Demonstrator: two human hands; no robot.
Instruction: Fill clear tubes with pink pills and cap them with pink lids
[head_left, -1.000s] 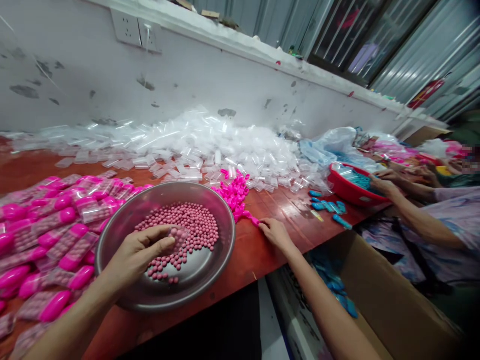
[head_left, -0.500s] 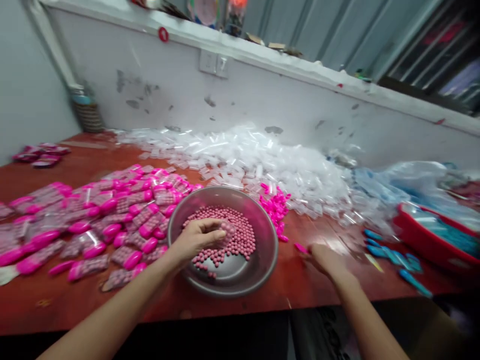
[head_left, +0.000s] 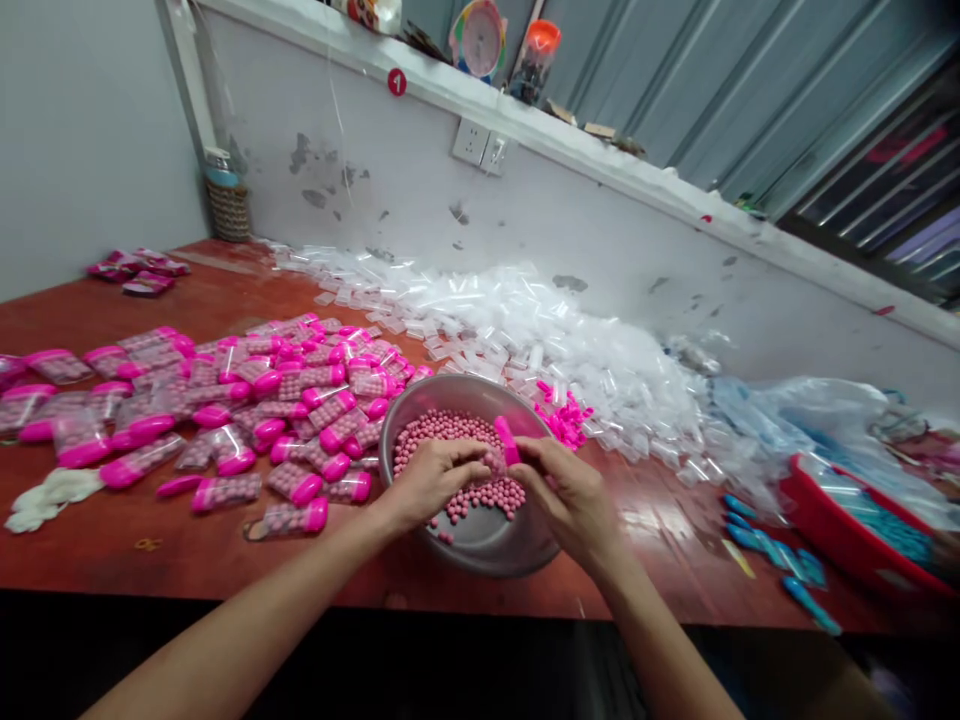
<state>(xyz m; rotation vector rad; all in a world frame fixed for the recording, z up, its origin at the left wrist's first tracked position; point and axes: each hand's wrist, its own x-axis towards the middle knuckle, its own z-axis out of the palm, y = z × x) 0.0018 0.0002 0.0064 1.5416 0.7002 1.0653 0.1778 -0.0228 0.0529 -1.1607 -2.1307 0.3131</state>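
Note:
Over a grey metal bowl (head_left: pixel 480 550) of pink beads (head_left: pixel 435 428), my two hands meet. My left hand (head_left: pixel 435 478) is closed around a small clear container filled with pink beads (head_left: pixel 493 461), mostly covered by the fingers. Between the thumb and fingers of my right hand (head_left: pixel 566 490) is a bright pink cap (head_left: pixel 507 440), right at the container's end; I cannot tell whether it is fitted on. Loose pink caps (head_left: pixel 564 412) lie just behind the bowl's right rim.
Many bead-filled containers with pink caps (head_left: pixel 300 390) cover the table's left side. Clear empty containers (head_left: pixel 525 310) are heaped along the wall. At the right stand a red basin (head_left: pixel 825 500) with blue contents and several blue-capped pieces (head_left: pixel 772 545). A white cloth (head_left: pixel 52 495) lies far left.
My right hand has come left from the table beside the bowl, bringing the pink cap to the container in my left hand. The view has shifted, too.

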